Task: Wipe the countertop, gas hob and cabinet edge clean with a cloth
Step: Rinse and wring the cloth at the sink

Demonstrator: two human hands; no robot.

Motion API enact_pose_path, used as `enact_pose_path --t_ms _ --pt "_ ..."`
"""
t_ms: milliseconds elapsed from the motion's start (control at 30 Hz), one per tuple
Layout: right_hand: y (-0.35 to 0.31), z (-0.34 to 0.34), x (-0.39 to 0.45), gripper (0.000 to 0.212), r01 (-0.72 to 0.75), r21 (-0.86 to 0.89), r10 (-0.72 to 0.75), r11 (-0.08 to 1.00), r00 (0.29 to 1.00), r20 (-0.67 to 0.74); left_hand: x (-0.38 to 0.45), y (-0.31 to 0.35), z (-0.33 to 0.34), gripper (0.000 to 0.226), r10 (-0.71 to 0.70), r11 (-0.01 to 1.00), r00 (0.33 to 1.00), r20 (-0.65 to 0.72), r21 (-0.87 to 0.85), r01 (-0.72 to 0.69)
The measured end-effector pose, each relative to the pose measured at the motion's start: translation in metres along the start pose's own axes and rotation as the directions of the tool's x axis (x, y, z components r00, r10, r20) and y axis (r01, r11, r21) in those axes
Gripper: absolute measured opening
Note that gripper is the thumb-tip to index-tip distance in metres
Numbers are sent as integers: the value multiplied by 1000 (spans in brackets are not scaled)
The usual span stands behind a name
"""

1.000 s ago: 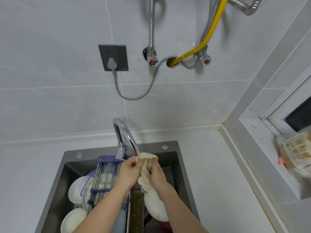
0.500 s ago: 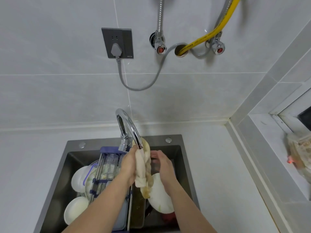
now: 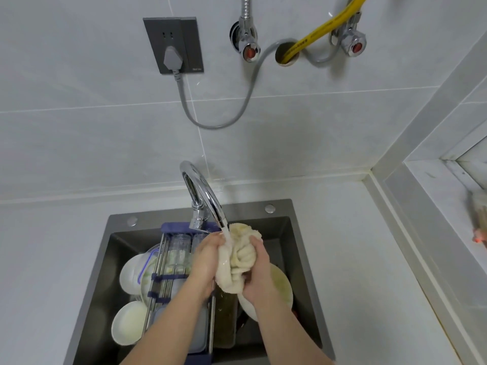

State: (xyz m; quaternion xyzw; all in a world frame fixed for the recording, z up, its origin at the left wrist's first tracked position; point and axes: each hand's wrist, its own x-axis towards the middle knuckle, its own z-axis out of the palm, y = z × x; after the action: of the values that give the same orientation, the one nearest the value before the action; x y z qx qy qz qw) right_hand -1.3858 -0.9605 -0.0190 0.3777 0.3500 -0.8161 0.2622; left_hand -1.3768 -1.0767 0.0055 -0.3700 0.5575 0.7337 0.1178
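Right now both hands bunch the cream cloth (image 3: 241,255) between them: the left hand (image 3: 207,262) grips its left side with curled fingers, and the right hand (image 3: 259,275) clasps the other side, thumb over the folds. Water runs from the chrome faucet (image 3: 203,192) onto the cloth's top. Beneath lies the dark sink (image 3: 303,248), crowded with white bowls (image 3: 129,326) and a dish rack (image 3: 160,283), set in the pale countertop (image 3: 369,259).

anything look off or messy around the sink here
The sink is crowded: bowls, a plate and a rack sit in it while both hands wring the cloth under the running tap. A power socket sits on the wall above the tap.
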Motion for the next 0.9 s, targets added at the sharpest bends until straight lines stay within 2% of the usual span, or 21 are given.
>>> enact_pose_path --t_ms 33,100,167,233,300,333,367,433,500,633,700,800,900 --pt "-2 3 -1 42 13 -102 -15 995 1000 -26 6 -4 -2 21 58 996 998 -36 68 -56" --pt "-3 8 1 33 115 -317 -142 942 988 -66 19 -16 -6 22 67 990 997 -49 125 -60" --pt "1 17 -4 39 284 -500 -305 818 951 42 35 -32 -6 32 43 994 999 16 104 -44" --pt "10 22 -13 44 405 -599 -372 690 909 187 24 -23 1 25 79 995 996 -46 68 -76" --pt "9 22 -19 35 448 -612 -373 652 892 256 15 -13 4 29 132 991 989 -60 27 -131" --pt "5 20 -15 30 441 -609 -358 659 896 262 13 -10 1 34 150 988 989 -13 35 -149" --pt "-1 20 -13 25 407 -612 -337 677 912 234 18 -14 4 37 143 986 990 7 80 -144" --pt "-14 21 -7 21 253 -568 -263 784 963 66 15 -14 9 35 178 964 983 38 194 -182" --pt "-15 21 -5 26 252 -496 -298 831 955 -13 11 -13 19 29 240 937 970 47 252 -244" --pt "-5 18 -5 33 449 -501 -497 740 867 43 11 -13 31 32 306 924 952 -27 250 -290" --pt "-1 21 -4 34 477 -542 -513 692 853 95 14 -14 28 37 310 919 949 -60 277 -282" --pt "12 24 0 21 487 -608 -520 627 843 139 14 -12 21 40 314 898 940 -131 361 -250" --pt "22 26 0 30 512 -630 -565 584 814 138 20 -13 13 30 375 841 915 -150 469 -268"
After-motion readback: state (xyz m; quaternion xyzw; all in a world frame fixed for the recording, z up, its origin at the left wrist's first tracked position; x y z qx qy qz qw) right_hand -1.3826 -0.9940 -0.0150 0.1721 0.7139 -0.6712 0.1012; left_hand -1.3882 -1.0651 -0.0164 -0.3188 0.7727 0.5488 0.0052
